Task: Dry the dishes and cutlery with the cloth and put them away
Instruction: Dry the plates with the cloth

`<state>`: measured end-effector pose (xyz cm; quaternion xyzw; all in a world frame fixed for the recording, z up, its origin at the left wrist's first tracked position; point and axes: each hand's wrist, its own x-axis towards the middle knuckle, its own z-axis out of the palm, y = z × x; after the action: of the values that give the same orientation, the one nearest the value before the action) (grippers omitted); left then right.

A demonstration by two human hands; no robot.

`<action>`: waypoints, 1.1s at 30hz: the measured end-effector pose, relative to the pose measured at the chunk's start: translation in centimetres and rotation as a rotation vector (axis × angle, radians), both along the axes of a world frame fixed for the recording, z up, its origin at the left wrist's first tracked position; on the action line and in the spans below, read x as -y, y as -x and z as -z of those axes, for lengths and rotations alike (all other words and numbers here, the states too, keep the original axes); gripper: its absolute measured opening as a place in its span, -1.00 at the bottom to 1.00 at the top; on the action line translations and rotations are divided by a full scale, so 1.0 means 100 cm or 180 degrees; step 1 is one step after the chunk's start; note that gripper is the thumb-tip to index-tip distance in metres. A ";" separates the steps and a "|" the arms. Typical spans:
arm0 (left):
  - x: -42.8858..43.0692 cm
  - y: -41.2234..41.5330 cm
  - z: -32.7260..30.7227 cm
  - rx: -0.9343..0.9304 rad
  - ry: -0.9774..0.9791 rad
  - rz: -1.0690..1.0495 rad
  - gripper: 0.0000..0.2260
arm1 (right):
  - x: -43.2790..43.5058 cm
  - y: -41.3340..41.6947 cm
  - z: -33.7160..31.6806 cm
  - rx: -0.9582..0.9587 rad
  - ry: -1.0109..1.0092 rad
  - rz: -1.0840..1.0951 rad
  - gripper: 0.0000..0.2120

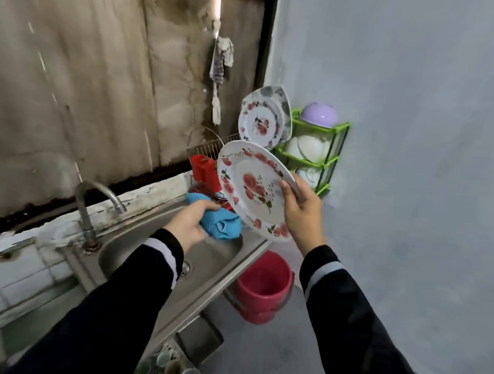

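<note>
1. Green plastic rack, fixed to the pale wall: open tiers hold white bowls lying on their sides; a lilac bowl sits upside down on top.
2. Wire drainer at the far end of the desk: flowered plates stand upright in it, and a red plastic holder sits at its front (contents not discernible).
3. Red bucket, round and plastic, on the floor below the sink's right end.
4. Held plate: round, white and glossy, with a red rose spray at centre and roses round the rim. It is tilted on edge above the sink's right end, face toward the camera, just in front of the drainer.
5. Right hand: grip pinching the plate's right rim, thumb on the face, fingers behind.
6. Left hand: grip curled round a bunched blue cloth, just beside the plate's lower-left edge; contact cannot be told.
7. Sink: stainless steel with a rounded basin and a curved metal tap.
</note>
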<state>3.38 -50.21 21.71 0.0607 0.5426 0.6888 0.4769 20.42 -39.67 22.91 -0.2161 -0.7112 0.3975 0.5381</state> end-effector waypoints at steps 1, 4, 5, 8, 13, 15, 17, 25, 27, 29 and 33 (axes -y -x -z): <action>-0.018 -0.001 0.000 -0.0065 -0.0087 -0.0115 -0.97 | -0.013 -0.003 0.002 -0.0012 -0.0052 0.0068 -0.69; -0.072 0.005 0.000 0.0067 -0.0365 -0.0410 -0.81 | -0.049 -0.006 0.008 -0.0098 -0.0144 0.0123 -0.74; -0.088 0.009 -0.002 0.0142 -0.0413 -0.0470 -0.76 | -0.059 -0.005 0.007 -0.0161 -0.0168 0.0147 -0.75; -0.139 0.025 -0.013 0.0358 -0.0396 -0.0291 -0.89 | -0.107 0.016 -0.005 -0.0345 -0.0226 0.0181 -0.76; -0.223 0.061 -0.038 0.0322 -0.0508 -0.0149 -0.91 | -0.198 0.072 -0.031 -0.0396 -0.0320 0.0045 -0.73; -0.254 0.077 -0.048 0.0165 -0.0627 -0.0244 -0.92 | -0.230 0.096 -0.038 -0.0499 -0.0339 0.0011 -0.73; -0.285 0.096 -0.053 -0.0038 -0.0712 -0.0406 -0.93 | -0.258 0.117 -0.042 -0.0599 -0.0310 -0.0110 -0.73; -0.377 0.151 -0.042 -0.0081 -0.0671 -0.1050 -0.83 | -0.369 0.181 -0.042 -0.0779 -0.0181 -0.0421 -0.76; -0.389 0.158 -0.044 -0.0206 -0.0479 -0.1225 -0.89 | -0.390 0.199 -0.041 -0.0706 -0.0163 -0.0535 -0.76; -0.401 0.165 -0.041 -0.0318 -0.0338 -0.1356 -0.89 | -0.409 0.218 -0.036 -0.0672 -0.0157 -0.0686 -0.75; -0.413 0.179 -0.039 -0.0239 -0.0266 -0.1624 -0.77 | -0.451 0.260 -0.031 -0.0315 -0.0294 -0.0660 -0.71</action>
<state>-14.55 -8.93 25.63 -0.0330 0.5288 0.8058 0.2644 -5.63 5.44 25.97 -0.0966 -0.7198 0.4280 0.5379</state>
